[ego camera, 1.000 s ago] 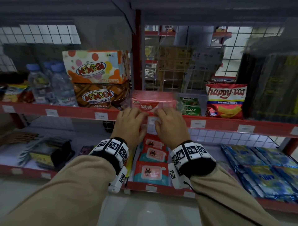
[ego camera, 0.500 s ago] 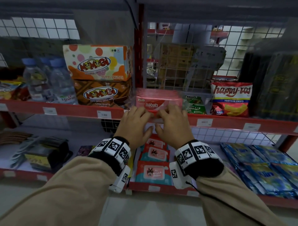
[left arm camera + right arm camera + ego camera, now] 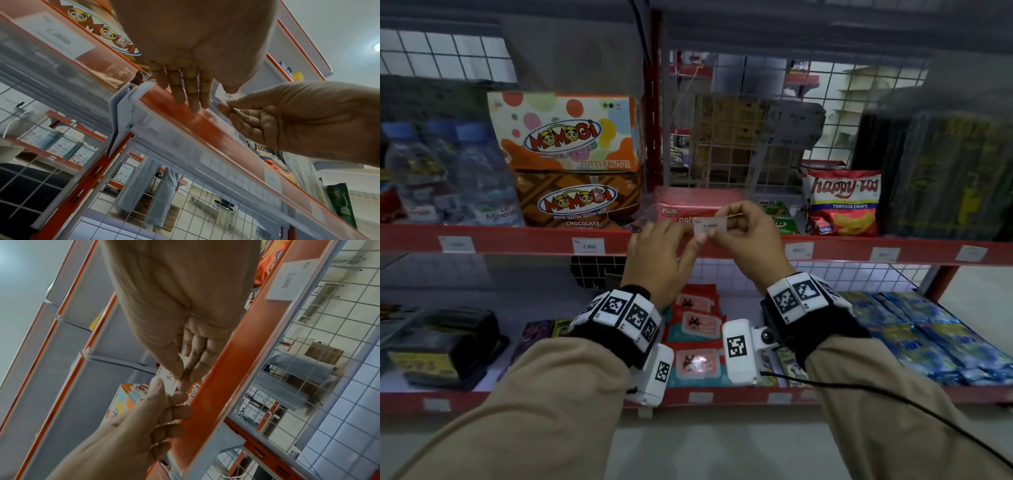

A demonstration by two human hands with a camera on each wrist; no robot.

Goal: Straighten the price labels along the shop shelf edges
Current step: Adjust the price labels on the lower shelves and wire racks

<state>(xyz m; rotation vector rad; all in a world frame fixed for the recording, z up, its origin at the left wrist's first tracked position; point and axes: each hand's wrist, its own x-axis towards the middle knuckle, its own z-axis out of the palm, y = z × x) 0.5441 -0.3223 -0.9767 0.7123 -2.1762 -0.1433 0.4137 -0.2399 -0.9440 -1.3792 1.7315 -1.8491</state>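
A white price label marked 5.000 is held just above the red shelf edge strip, in front of a pink nabati pack. My right hand pinches the label's right part between thumb and fingers. My left hand touches the label's left end with its thumb. In the left wrist view the left hand's fingers lie straight on the red strip. The right wrist view shows the label under the right hand's thumb. Other labels sit in the strip.
Momogi boxes and water bottles stand to the left, a red upright post between bays. A Happy Tos chip bag and dark packs stand right. The lower shelf holds wipe packs and blue packets.
Both hands were pressed against the shelf edge over the label. Now the label is out of the strip and raised, the right hand turned and pinching it, the left thumb at its end.
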